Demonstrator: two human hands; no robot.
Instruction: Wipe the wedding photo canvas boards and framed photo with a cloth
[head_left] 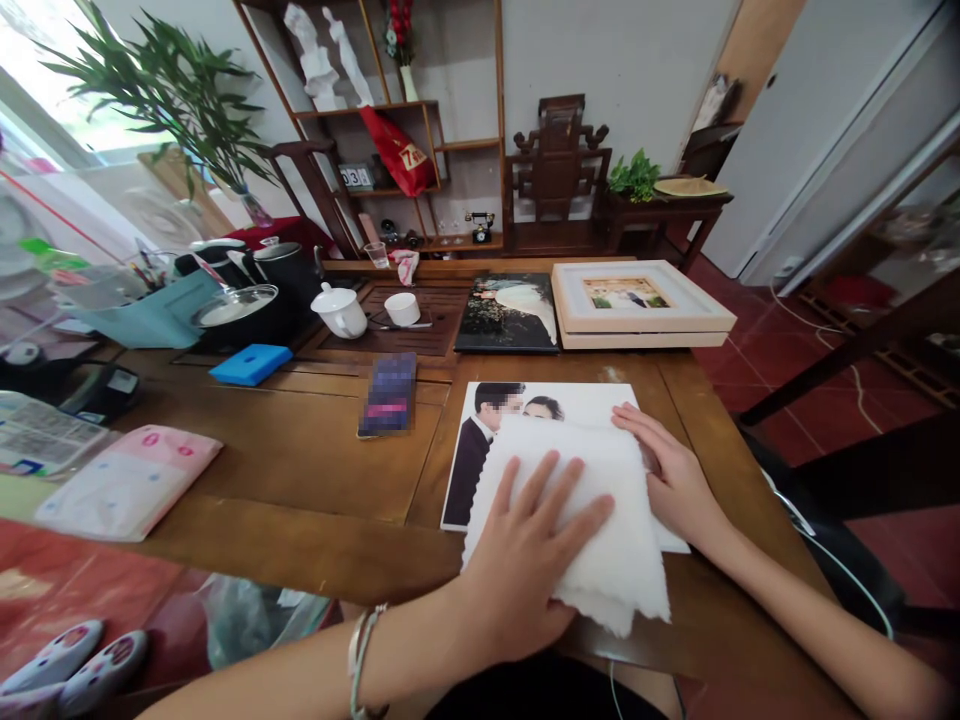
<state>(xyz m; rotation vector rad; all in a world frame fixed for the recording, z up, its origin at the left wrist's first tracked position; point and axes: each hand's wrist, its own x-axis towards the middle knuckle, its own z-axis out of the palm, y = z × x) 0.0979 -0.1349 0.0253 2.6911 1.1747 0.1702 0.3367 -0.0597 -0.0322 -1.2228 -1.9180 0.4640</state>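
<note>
A white tissue-like cloth (577, 450) with wavy edges lies over a large photo print (465, 475) of two people on the wooden table. My left hand (529, 540) presses flat on the cloth with its fingers spread. The right edge of the print is under my right hand (664, 475), whose fingers stretch along the print beside the cloth. Most of the print's middle and lower part is hidden by the cloth and my hands.
Behind the print lie a dark photo panel (506, 315) and a framed picture (645, 325). A phone (388, 395), a blue box (251, 364), a tissue pack (135, 480), a white teapot (341, 312) and a white cup (403, 309) stand to the left.
</note>
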